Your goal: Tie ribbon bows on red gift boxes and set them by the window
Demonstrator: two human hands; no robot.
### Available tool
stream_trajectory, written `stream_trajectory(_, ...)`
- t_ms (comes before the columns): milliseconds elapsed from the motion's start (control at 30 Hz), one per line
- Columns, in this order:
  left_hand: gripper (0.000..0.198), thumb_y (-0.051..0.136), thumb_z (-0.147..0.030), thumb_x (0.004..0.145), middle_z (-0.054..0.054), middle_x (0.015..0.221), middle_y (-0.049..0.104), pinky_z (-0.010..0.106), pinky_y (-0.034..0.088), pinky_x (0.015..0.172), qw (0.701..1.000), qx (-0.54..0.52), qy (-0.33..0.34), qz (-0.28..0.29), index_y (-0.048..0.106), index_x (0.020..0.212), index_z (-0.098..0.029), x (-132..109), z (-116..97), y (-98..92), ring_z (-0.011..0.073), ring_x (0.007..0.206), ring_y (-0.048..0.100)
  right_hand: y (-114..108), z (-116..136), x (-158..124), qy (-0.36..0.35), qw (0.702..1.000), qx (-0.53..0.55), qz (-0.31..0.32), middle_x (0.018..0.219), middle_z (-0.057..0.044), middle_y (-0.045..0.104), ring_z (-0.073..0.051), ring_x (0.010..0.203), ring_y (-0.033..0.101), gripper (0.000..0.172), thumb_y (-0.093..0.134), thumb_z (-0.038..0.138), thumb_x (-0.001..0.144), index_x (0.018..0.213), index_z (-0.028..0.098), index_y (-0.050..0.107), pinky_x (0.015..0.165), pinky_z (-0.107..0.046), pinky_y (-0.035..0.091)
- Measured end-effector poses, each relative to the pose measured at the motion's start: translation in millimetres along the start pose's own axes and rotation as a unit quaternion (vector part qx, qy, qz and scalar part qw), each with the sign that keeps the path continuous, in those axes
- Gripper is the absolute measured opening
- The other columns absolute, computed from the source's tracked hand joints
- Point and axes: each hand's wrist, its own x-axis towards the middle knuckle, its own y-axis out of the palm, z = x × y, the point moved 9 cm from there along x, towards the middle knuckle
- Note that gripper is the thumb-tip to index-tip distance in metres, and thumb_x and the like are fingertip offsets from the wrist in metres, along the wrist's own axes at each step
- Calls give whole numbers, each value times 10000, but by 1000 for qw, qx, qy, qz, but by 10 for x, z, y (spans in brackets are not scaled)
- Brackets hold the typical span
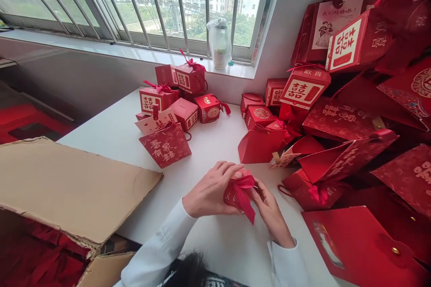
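Observation:
Between my hands, just above the white table, is a small red gift box (232, 192) with pale lettering and a bright red ribbon (244, 195) tied in a bow. My left hand (210, 188) wraps around its left side, fingers over the top and thumb low at the front. On the right side, my right hand (268, 206) has its fingers bent against the box, near the ribbon; its fingertips are partly hidden behind the box. A dark red box with gold lettering (166, 145) lies beyond my left hand. Nearer my right hand sits another ribboned red box (313, 188).
Red gift boxes (212, 107) stand grouped at the table's back edge. A tall heap of red boxes and bags (350, 116) fills the right side. At left, an open cardboard carton (77, 179) holds red items. A plastic-wrapped cup (220, 45) stands on the windowsill.

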Motion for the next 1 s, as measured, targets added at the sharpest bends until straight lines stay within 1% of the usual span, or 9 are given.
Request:
stream_trajectory(200,851,800,-425,606,113,1270,528,478,412,977,997,23,-44,-54,412,1344,-252,34,46,-115,316,1172,447,80,45,-60,3,999,28,27,1299,-69,579,-226,1168,558,457,550,445,864,1273,239,542,951,-355,483)
stream_trajectory(300,973,810,-492,572,156,1402,405,524,357,1033,997,-11,-61,-55,353,1397,-251,-3,130,-84,354,1292,351,62,21,-76,-3,1000,23,15,1308,-65,573,-225,1205,528,437,568,435,856,1247,239,572,1007,-363,440)
stream_trajectory(400,1069,733,-630,595,160,1526,193,530,260,1106,976,-127,-95,-149,219,1460,-269,-194,329,-169,353,1399,196,-13,-51,-76,8,999,36,-20,1316,-77,563,-229,1229,504,455,580,458,846,1239,228,574,1039,-379,409)
stream_trajectory(500,1064,575,-748,659,135,1558,127,517,222,1127,920,-296,-134,-218,79,1486,-298,-465,573,-97,327,1430,128,-26,-103,-62,9,997,71,-39,1386,-67,499,-221,1277,454,533,591,468,841,1321,255,497,1067,-384,375)
stream_trajectory(600,1164,601,-768,602,130,1569,88,509,198,1141,896,-382,-153,-164,32,1495,-285,-582,642,185,343,1434,84,71,-142,-38,8,995,96,-26,1466,-42,399,-214,1337,377,590,580,471,851,1387,284,418,1102,-387,325)
stream_trajectory(700,1288,686,-711,574,147,1566,77,519,139,1157,910,-381,-135,-93,-88,1489,-237,-570,554,368,354,1430,97,140,-231,-26,45,994,92,-33,1507,-17,317,-209,1379,297,583,528,519,868,1392,289,418,1137,-400,260)
stream_trajectory(800,1318,705,-662,608,146,1569,35,530,103,1159,924,-362,-109,-50,-208,1455,-232,-536,466,401,333,1435,95,147,-262,-27,71,991,100,-49,1519,0,276,-195,1391,269,607,503,552,869,1406,288,398,1145,-387,251)
stream_trajectory(867,1297,700,-643,633,139,1571,18,530,98,1160,929,-351,-105,-46,-228,1446,-246,-529,461,379,324,1437,85,163,-241,-30,75,990,114,-44,1524,3,252,-195,1391,268,636,503,554,868,1426,283,362,1127,-379,294)
stream_trajectory(1000,1325,719,-621,627,145,1569,23,525,113,1159,935,-326,-108,-86,-280,1422,-266,-512,521,345,325,1437,85,133,-217,-56,72,990,101,-70,1517,9,261,-207,1395,254,653,487,584,861,1421,269,376,1113,-382,317)
